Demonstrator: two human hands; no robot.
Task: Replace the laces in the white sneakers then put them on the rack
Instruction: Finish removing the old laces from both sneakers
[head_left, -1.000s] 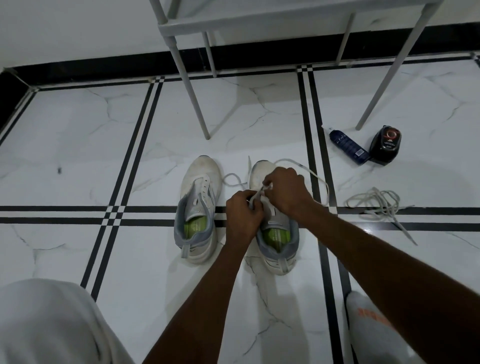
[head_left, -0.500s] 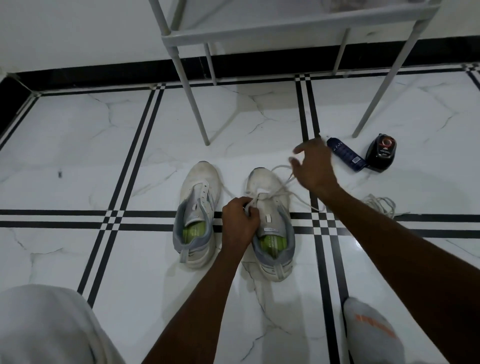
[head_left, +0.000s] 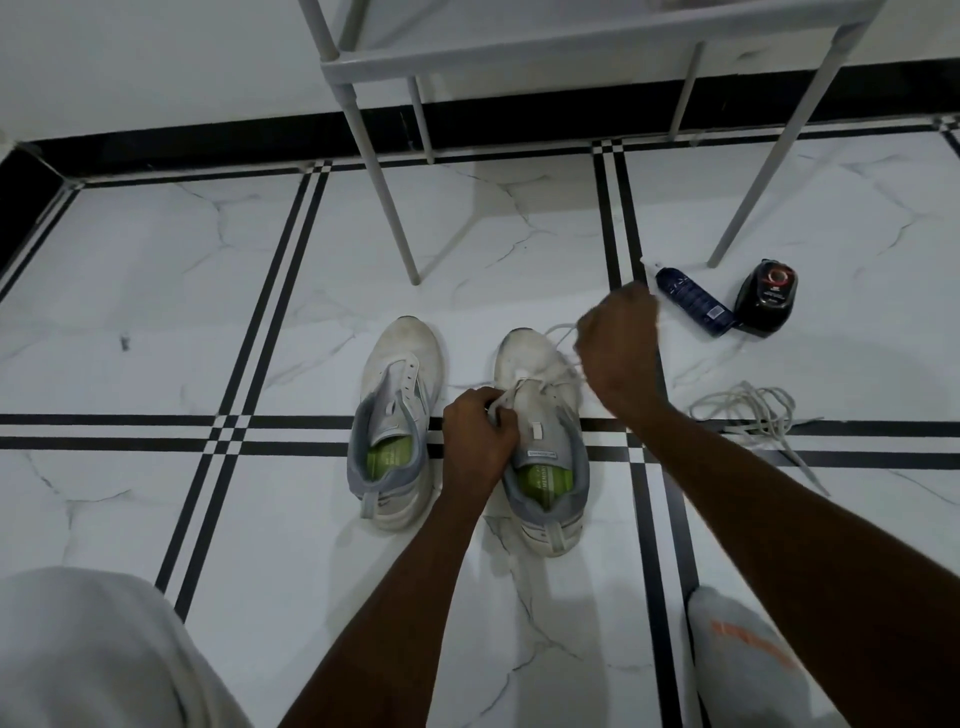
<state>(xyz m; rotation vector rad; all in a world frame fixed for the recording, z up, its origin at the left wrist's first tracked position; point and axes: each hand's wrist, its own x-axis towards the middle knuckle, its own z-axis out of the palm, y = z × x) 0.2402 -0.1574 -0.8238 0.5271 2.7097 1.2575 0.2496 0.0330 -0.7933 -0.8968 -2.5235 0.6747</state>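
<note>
Two white sneakers side by side on floor (head_left: 156, 291). Left hand (head_left: 480, 427) fingers pinch lace (head_left: 558, 332) at right sneaker (head_left: 540, 441) eyelets; right hand (head_left: 618, 348) grips lace at 1 o'clock. Left sneaker (head_left: 397, 415) unlaced. Rack (head_left: 571, 52) at 12; loose lace pile (head_left: 748, 410) at 3.

Just one camera here, worn on the person's head, pointing forward and steeply down at the floor (head_left: 156, 312), so there's no second view to overlap with. It's wide-angle: the floor lines bow toward the edges. Both forearms run in from the bottom edge, so the left hand (head_left: 480, 431) and right hand (head_left: 618, 348) sit about mid-frame, fairly close. Beyond the fingers (head_left: 498, 415), toward the top edge, the rack (head_left: 571, 47) legs and wall base show. On the near side of the fingers, a knee (head_left: 93, 649) fills the bottom-left corner, very close.
</note>
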